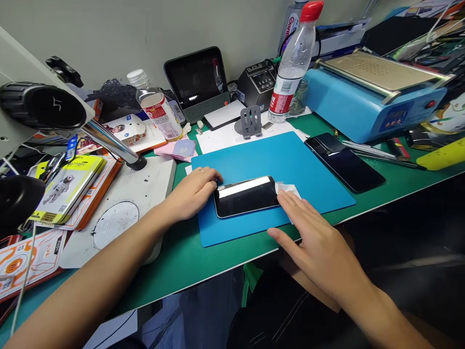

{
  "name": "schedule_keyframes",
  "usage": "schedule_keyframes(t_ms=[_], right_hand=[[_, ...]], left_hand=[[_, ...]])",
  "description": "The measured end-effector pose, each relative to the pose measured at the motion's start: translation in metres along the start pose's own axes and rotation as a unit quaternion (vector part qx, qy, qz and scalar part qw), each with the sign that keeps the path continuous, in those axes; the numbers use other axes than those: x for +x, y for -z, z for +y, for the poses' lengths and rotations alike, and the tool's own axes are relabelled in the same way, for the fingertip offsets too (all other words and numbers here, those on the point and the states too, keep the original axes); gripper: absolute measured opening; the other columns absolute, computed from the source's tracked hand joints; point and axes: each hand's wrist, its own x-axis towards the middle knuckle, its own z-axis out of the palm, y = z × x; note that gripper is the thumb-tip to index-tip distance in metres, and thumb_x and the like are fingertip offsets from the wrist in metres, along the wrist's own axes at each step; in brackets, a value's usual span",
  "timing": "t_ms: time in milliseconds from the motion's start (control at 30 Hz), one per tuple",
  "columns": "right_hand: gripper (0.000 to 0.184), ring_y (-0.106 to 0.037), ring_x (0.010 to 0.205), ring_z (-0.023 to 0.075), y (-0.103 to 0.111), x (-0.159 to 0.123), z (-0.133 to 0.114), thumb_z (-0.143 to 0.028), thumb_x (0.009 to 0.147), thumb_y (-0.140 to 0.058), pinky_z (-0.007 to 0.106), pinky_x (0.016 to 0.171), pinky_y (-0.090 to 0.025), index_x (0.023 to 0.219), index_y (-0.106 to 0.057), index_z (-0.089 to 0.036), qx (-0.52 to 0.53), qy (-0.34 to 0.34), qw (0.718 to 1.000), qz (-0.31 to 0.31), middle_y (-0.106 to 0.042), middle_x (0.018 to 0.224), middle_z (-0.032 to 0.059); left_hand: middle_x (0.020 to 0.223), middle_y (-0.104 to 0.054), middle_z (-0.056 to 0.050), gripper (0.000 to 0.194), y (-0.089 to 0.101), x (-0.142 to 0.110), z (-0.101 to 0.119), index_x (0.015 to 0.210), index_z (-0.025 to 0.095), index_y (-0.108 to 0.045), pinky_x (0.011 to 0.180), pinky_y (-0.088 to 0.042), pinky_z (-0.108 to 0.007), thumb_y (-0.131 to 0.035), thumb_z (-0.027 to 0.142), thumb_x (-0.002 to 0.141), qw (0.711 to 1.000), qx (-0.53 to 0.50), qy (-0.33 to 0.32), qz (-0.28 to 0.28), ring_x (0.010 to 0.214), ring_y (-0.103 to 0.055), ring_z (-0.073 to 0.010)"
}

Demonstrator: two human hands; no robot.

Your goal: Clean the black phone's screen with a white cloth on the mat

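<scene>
A smartphone (247, 198) with a dark glossy screen lies face up on a blue mat (250, 160), a bright reflection along its upper side. My left hand (194, 194), a ring on one finger, has its fingers bent round the phone's left end. At the other end, a crumpled white tissue (288, 188) sits against the phone. My right hand (316, 237) has its fingers stretched out over the tissue and its thumb spread away. Part of the tissue is hidden under these fingers.
Right of the mat lies another dark phone (345, 162), near tweezers (381, 152) and a blue machine (374, 97). Two bottles, one red-capped (292, 68) and one white-capped (154, 106), stand behind. A microscope stand (123, 150) and battery boxes (67, 189) occupy the left.
</scene>
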Motion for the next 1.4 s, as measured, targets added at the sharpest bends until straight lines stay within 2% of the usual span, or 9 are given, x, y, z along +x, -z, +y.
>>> schedule_keyframes(t_ms=[233,500,700,833,967,1067,1200,1300,1400], right_hand=[[0.063,-0.054,0.142,0.0331,-0.010,0.017,-0.019,-0.046,0.104,-0.049,0.053,0.118,-0.045,0.145,-0.053,0.001,-0.001,0.086,0.996,-0.013,-0.057,0.150,0.0242],[0.093,-0.044,0.148,0.0393,-0.031,0.050,-0.073,-0.067,0.095,-0.053,0.052,0.123,-0.038,0.148,-0.047,0.009,0.048,0.128,0.987,-0.080,-0.045,0.156,0.0312],[0.061,-0.058,0.138,0.0307,-0.017,0.040,-0.057,-0.046,0.100,-0.057,0.047,0.119,-0.046,0.144,-0.056,-0.003,0.108,0.181,0.975,-0.071,-0.062,0.148,0.0189],[0.040,-0.064,0.129,0.0238,-0.009,0.041,-0.031,-0.032,0.103,-0.057,0.042,0.115,-0.049,0.137,-0.062,-0.013,0.163,0.133,0.977,-0.029,-0.072,0.135,0.0113],[0.042,-0.063,0.119,0.0325,-0.012,0.054,-0.008,-0.041,0.097,-0.064,0.049,0.097,-0.056,0.131,-0.067,-0.017,0.110,0.021,0.993,0.030,-0.072,0.119,0.0141],[0.037,-0.060,0.111,0.0347,-0.016,0.064,0.003,-0.045,0.094,-0.067,0.050,0.089,-0.055,0.119,-0.072,-0.020,0.057,-0.020,0.998,0.006,-0.068,0.112,0.0141],[0.016,-0.061,0.107,0.0292,-0.014,0.072,-0.004,-0.032,0.098,-0.059,0.047,0.090,-0.051,0.091,-0.071,-0.023,0.110,0.003,0.994,-0.014,-0.069,0.107,0.0096],[0.016,-0.067,0.096,0.0247,-0.006,0.079,-0.018,-0.028,0.100,-0.057,0.043,0.086,-0.051,0.088,-0.067,-0.024,0.173,0.000,0.985,-0.018,-0.073,0.098,0.0059],[0.016,-0.070,0.078,0.0189,0.000,0.083,-0.031,-0.032,0.100,-0.058,0.033,0.072,-0.054,0.091,-0.067,-0.024,0.299,-0.044,0.953,-0.028,-0.075,0.086,0.0016]], left_hand=[[0.110,-0.069,-0.005,0.028,0.000,0.000,-0.002,0.105,0.022,-0.062,0.092,-0.045,-0.042,-0.035,0.026,0.099,1.000,-0.001,-0.006,0.011,0.105,-0.059,-0.0254],[0.092,-0.065,-0.004,0.050,-0.001,-0.001,0.003,0.096,0.022,-0.061,0.088,-0.045,-0.039,-0.018,0.043,0.109,0.998,-0.006,-0.038,0.045,0.087,-0.058,-0.0215],[0.097,-0.068,-0.005,0.039,0.001,0.000,0.006,0.097,0.021,-0.062,0.089,-0.046,-0.040,-0.028,0.037,0.107,0.999,-0.003,-0.033,0.038,0.092,-0.060,-0.0230],[0.099,-0.067,-0.006,0.022,0.001,-0.001,0.004,0.101,0.020,-0.063,0.088,-0.046,-0.041,-0.043,0.028,0.097,0.997,0.004,-0.064,0.034,0.094,-0.057,-0.0243],[0.100,-0.065,-0.006,0.022,0.001,-0.001,0.001,0.103,0.019,-0.064,0.086,-0.046,-0.041,-0.054,0.025,0.085,0.996,0.005,-0.078,0.042,0.096,-0.056,-0.0251],[0.102,-0.064,-0.006,0.023,0.002,-0.002,0.001,0.104,0.019,-0.064,0.088,-0.046,-0.041,-0.056,0.023,0.083,0.995,0.009,-0.095,0.041,0.098,-0.056,-0.0252],[0.106,-0.065,-0.007,0.022,0.001,-0.003,0.003,0.107,0.019,-0.064,0.093,-0.047,-0.041,-0.062,0.034,0.091,0.992,-0.001,-0.121,0.034,0.103,-0.057,-0.0256],[0.111,-0.065,-0.009,0.043,0.002,-0.005,0.006,0.116,0.020,-0.063,0.094,-0.047,-0.041,-0.069,0.053,0.090,0.992,-0.024,-0.121,0.038,0.107,-0.059,-0.0268],[0.123,-0.064,-0.010,0.042,0.005,-0.006,0.009,0.120,0.022,-0.062,0.104,-0.045,-0.042,-0.073,0.050,0.090,0.983,-0.087,-0.159,0.031,0.118,-0.058,-0.0266]])
